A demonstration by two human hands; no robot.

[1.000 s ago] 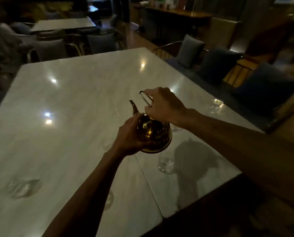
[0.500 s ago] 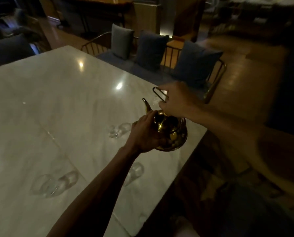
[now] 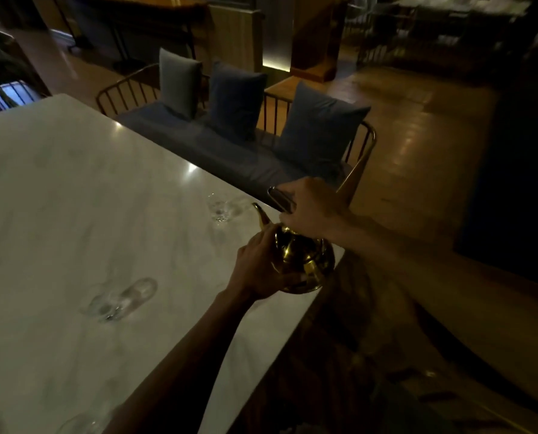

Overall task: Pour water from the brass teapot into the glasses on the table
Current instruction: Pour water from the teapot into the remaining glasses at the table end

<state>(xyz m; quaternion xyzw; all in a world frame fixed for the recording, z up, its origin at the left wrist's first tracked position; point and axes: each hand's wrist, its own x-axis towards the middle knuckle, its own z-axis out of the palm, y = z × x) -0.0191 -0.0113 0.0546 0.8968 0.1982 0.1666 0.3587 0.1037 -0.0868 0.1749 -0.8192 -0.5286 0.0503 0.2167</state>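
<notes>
I hold the brass teapot (image 3: 302, 261) above the right edge of the white marble table (image 3: 73, 198), roughly upright, its spout (image 3: 261, 214) pointing up and left. My right hand (image 3: 313, 208) grips its top handle. My left hand (image 3: 258, 267) cups the pot's left side and underside. A clear glass (image 3: 222, 209) stands just beyond the spout, near the table's far right edge. Another clear glass (image 3: 120, 300) stands to the left of my left forearm. A third glass (image 3: 82, 422) shows faintly at the bottom edge. The room is dim.
A metal-framed bench (image 3: 230, 151) with three cushions runs along the table's far right side. Wooden floor (image 3: 418, 126) lies to the right. More dark tables and chairs (image 3: 433, 32) stand in the background.
The view has swung to the right along the table, bringing the bench closer. Both hands keep hold of the teapot, now over the table's right edge and near the far glass.
</notes>
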